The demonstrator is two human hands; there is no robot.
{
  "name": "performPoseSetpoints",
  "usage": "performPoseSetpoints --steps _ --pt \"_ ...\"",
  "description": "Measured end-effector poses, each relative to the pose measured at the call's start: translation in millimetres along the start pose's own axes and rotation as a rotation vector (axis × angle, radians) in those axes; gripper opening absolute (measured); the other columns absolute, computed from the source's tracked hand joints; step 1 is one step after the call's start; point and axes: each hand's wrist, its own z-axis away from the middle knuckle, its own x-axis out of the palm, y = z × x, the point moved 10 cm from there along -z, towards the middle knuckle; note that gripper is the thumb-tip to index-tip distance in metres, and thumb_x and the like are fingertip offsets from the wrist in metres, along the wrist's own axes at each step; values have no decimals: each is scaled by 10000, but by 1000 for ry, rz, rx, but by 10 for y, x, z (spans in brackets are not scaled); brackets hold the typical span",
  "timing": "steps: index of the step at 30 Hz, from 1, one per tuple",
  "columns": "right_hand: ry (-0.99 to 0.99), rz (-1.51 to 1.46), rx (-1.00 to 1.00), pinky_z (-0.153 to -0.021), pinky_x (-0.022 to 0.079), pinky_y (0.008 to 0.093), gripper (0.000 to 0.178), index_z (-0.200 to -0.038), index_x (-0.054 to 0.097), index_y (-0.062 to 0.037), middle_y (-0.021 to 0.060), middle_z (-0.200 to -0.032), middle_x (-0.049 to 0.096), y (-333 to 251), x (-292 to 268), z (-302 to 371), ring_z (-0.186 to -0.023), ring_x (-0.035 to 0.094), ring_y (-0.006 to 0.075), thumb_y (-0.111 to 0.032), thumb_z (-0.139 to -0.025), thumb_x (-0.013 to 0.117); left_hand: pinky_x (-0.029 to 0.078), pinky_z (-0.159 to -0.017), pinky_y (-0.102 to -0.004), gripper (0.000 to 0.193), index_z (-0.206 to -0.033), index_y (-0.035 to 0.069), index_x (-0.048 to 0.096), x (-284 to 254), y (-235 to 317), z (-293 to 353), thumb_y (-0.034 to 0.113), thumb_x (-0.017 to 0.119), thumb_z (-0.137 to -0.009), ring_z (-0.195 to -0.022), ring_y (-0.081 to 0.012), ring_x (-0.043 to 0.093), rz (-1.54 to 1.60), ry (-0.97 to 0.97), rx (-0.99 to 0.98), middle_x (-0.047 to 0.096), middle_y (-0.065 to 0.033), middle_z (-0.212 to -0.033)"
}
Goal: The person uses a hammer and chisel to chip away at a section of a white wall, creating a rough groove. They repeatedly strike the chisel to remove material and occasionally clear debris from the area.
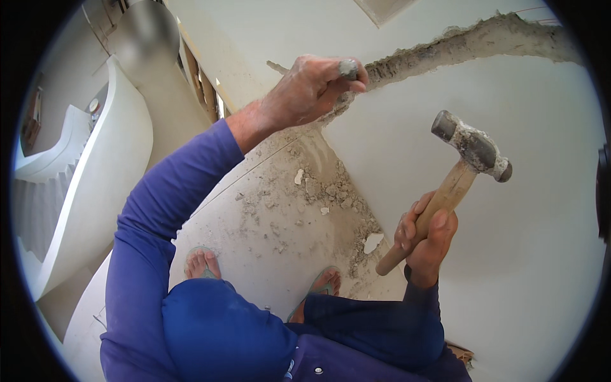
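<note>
My left hand (pixel 312 89) is closed around a grey metal chisel (pixel 349 68), whose struck end shows above my fingers. Its tip is hidden, pressed toward a rough channel (pixel 458 44) cut across the white wall (pixel 509 267). My right hand (pixel 425 239) grips the wooden handle of a dusty ball-peen hammer (pixel 471 149), held raised to the right of the chisel and apart from it. Both arms wear blue sleeves.
Plaster rubble and dust (pixel 324 197) lie on the floor along the wall's base. My feet in sandals (pixel 202 262) stand just behind it. A curved white stair balustrade (pixel 108 172) drops away at the left.
</note>
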Motion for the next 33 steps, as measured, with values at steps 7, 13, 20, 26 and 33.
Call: performPoseSetpoints --steps 7,13,20,26,33 --pt "20 79 -211 -411 435 252 542 -965 525 4 50 -639 549 -485 84 41 -462 486 88 -524 -1083 526 610 -711 -338 24 -1020 47 699 129 -165 -375 62 685 -1008 -780 -194 750 -98 -53 49 761 -76 -862" --pt "72 390 -412 -411 394 233 608 -989 511 -42 26 -621 505 -923 149 105 -436 450 82 -645 -1023 581 611 -721 -340 40 -1031 27 691 160 -69 -353 59 684 -1007 -769 -204 746 -77 -48 109 755 -94 -851" --pt "91 531 -519 -447 406 227 586 -952 527 -28 29 -632 529 -1071 216 147 -489 484 76 -602 -1026 614 628 -770 -379 64 -1060 27 694 266 11 -347 51 682 -1001 -853 -266 773 -112 -93 150 769 -117 -946" --pt "57 864 -514 -507 446 269 328 -1021 575 5 33 -657 598 -713 250 -99 -553 571 99 -301 -1028 692 630 -843 -407 201 -1145 45 703 356 107 -316 -18 667 -958 -941 -311 761 -87 -133 164 758 -118 -1027" --pt "103 671 -379 -580 500 288 222 -1041 599 18 45 -666 619 -803 219 50 -575 601 127 -183 -1025 693 613 -797 -417 232 -1120 38 689 360 26 -235 -61 652 -913 -929 -306 752 -96 -159 91 750 -119 -1027"
